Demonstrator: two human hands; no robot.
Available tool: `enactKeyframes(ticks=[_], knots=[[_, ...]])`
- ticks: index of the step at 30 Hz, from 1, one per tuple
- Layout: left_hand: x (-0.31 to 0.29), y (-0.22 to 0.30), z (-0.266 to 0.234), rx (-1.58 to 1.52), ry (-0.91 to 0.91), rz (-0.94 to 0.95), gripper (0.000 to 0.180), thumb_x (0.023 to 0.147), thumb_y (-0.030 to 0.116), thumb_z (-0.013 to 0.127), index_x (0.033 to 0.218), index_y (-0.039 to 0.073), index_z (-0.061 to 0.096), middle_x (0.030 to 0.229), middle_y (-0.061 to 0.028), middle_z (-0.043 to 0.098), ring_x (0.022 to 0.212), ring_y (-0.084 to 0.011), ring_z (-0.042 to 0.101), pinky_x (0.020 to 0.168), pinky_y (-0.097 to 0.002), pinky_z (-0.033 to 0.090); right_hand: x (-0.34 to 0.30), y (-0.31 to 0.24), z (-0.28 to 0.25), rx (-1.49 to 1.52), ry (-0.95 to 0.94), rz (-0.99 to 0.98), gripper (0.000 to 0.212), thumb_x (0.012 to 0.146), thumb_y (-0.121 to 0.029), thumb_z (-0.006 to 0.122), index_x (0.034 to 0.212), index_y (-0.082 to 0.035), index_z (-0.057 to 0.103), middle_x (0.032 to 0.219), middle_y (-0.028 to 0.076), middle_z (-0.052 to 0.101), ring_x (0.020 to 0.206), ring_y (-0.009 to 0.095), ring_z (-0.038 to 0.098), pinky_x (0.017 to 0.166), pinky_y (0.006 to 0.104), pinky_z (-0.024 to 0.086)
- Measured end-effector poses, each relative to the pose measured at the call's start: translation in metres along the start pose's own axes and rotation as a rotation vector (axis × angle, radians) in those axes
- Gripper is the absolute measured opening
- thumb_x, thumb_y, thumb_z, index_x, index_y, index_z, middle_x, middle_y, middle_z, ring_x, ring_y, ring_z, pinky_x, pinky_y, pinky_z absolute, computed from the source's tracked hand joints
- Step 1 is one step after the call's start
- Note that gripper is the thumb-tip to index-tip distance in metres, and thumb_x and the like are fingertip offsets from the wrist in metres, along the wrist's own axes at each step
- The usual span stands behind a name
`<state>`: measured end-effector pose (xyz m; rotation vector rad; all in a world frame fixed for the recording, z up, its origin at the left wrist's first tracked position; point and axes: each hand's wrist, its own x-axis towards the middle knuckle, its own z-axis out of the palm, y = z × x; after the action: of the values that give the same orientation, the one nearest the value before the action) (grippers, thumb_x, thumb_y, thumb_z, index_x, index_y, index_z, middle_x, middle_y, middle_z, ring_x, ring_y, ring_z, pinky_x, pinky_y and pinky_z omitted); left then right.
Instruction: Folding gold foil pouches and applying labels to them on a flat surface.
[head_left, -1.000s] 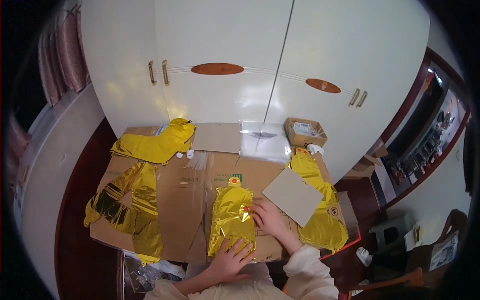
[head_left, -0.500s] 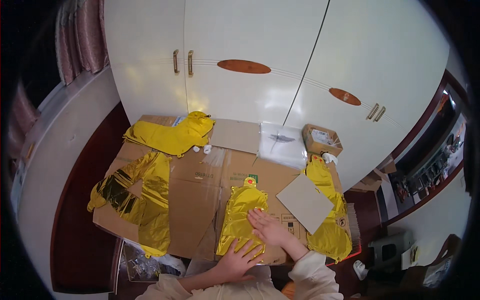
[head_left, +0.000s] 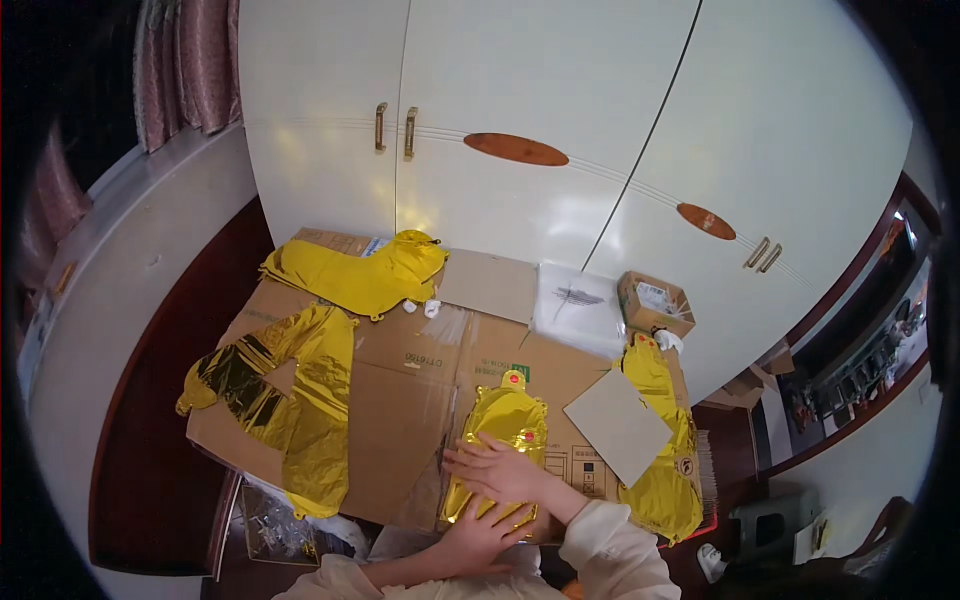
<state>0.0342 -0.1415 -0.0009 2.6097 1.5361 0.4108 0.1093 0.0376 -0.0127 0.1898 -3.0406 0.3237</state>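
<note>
A flat gold foil balloon (head_left: 505, 408), folded into a narrow block with a small tab at its far end, lies on flattened brown cardboard (head_left: 400, 420) in front of me. My right hand (head_left: 498, 470) rests palm down across its middle, fingers stretched to the left edge. Nearer to me, my left hand (head_left: 485, 535) lies with fingers spread over the balloon's near end. Both hands press on the foil without gripping it, and they cover much of its lower half.
Gold foil balloons lie at the left (head_left: 318, 410), the far left (head_left: 350, 275) and the right (head_left: 665, 500). A grey card (head_left: 620, 425) overlaps the right one. Behind are another grey card (head_left: 490, 285), clear plastic bags (head_left: 580, 305) and a small carton (head_left: 655, 305). White cabinets (head_left: 520, 80) stand beyond.
My right hand has slid left and toward me over the foil balloon, down to its left edge. My left hand has shifted slightly nearer to me. The whole view has tilted a little.
</note>
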Motion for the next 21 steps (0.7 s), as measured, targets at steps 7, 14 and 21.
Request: enactKeyframes(ticks=[7, 14, 21], knots=[[0.001, 0.001, -0.004, 0.001, -0.023, 0.001, 0.087, 0.074, 0.065, 0.066, 0.144, 0.019, 0.043, 0.148, -0.0097, 0.042, 0.136, -0.0333, 0.039, 0.103, -0.0666, 0.03, 0.021, 0.049, -0.013, -0.236, 0.103, 0.301, 0.057, 0.095, -0.032, 0.05, 0.148, -0.013, 0.038, 0.153, 0.008, 0.037, 0.145, 0.03, 0.027, 0.118, 0.0513, 0.019], [0.003, 0.002, -0.008, 0.035, -0.046, 0.008, 0.084, 0.079, 0.068, 0.06, 0.143, 0.016, 0.045, 0.149, -0.0109, 0.042, 0.137, -0.0347, 0.039, 0.105, -0.0674, 0.029, -0.008, 0.112, -0.06, -0.28, 0.231, 0.743, 0.062, 0.093, -0.037, 0.054, 0.147, -0.012, 0.039, 0.149, 0.013, 0.041, 0.142, 0.032, 0.032, 0.112, 0.0542, 0.028], [0.001, 0.003, -0.004, 0.022, 0.003, 0.013, 0.081, 0.082, 0.067, 0.057, 0.143, 0.014, 0.046, 0.148, -0.0102, 0.045, 0.138, -0.0312, 0.039, 0.106, -0.0681, 0.025, -0.168, 0.08, -0.103, -0.085, -0.166, 1.079, 0.105, 0.071, -0.064, 0.071, 0.148, -0.006, 0.029, 0.146, 0.027, 0.037, 0.135, 0.047, 0.035, 0.111, 0.0496, 0.035]])
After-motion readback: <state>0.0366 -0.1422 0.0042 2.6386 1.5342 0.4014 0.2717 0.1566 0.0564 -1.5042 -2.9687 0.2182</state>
